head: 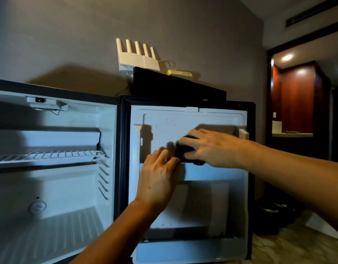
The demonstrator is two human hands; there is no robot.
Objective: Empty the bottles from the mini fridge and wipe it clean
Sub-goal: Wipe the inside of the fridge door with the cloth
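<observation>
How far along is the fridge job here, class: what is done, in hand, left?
Done: no bottles show on the wire shelf or door shelf. In hand: the right hand presses a dark cloth to the door's inner panel; the left hand rests on the door shelf's edge. Left: red specks above the cloth remain.

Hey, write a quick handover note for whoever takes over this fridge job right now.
Right hand holds the dark cloth against the inside of the open fridge door.
Left hand grips the upper door shelf.
Done: no bottles visible in the fridge, on its wire rack, or in the door.
Left: red specks remain above the cloth; whether the interior is wiped, I cannot tell.
</observation>
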